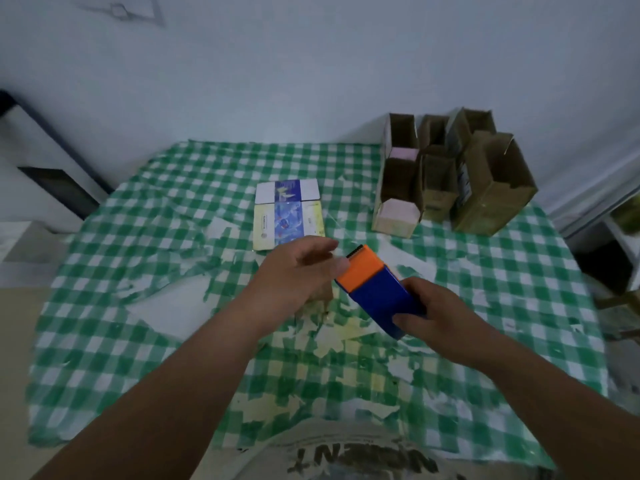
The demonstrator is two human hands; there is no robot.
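Reaches in from eight o'clock with the left hand (pixel 301 268), fingers loosely stretched toward the orange head of the tool, tips at or just beside it. Too blurred to tell whether pinching a tape end or merely touching.

Beyond that hand, at twelve o'clock on the green checked tablecloth (pixel 138 237): a flattened carton (pixel 289 213), printed blue and pale yellow, apart from both hands.

At the centre, held just above the cloth and tilted with its head toward eleven o'clock: the tape dispenser (pixel 377 289). Probably light and stiff, being hard plastic with nothing to crush. Smooth faces, so likely a little slippery in a loose grasp. Best taken round the broad blue body, thumb on one flat face and fingers on the other, well back from the toothed edge at the far tip, which could nick skin. Steadying at the orange head seems safe only on its flat sides. Boxy in shape, with a deep blue rear half, a bright orange front cap and a thin dark serrated strip along the end.

Grips that blue body from four o'clock with the right hand (pixel 436 310), thumb across the near face and fingers curled round the far side.

Further right, at two o'clock and well apart from the tool: brown cardboard boxes (pixel 450 174), standing upright and close together with open tops, two of them showing pale pink faces.
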